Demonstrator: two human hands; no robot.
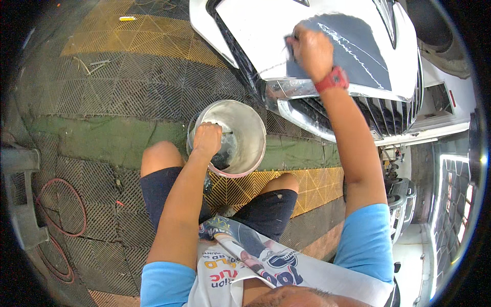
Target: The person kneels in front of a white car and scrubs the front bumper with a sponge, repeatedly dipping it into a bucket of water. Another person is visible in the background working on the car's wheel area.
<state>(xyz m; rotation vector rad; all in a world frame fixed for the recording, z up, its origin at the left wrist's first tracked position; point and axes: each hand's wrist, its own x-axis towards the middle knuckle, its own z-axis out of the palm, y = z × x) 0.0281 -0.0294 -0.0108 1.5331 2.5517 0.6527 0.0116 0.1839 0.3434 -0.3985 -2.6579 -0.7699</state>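
My right hand (313, 52), a red watch on its wrist, is pressed on the white front body panel (245, 25) of a car. Its fingers are closed on a small dark flat piece (289, 43), mostly hidden under them. Beside the hand lies a dark grey patch (358, 46) with thin white streaks across it. My left hand (208, 138) is closed in a fist at the left side of a whitish bucket (253, 128). What those fingers hold, if anything, is hidden. Dark liquid seems to lie in the bucket's bottom.
The bucket stands between my knees on a floor of grey and yellow grid tiles (112, 92). A chrome-edged grille (302, 110) borders the panel. At left are a grey plastic stool (23, 179) and a red hose (61, 207). Another car (402, 204) stands at right.
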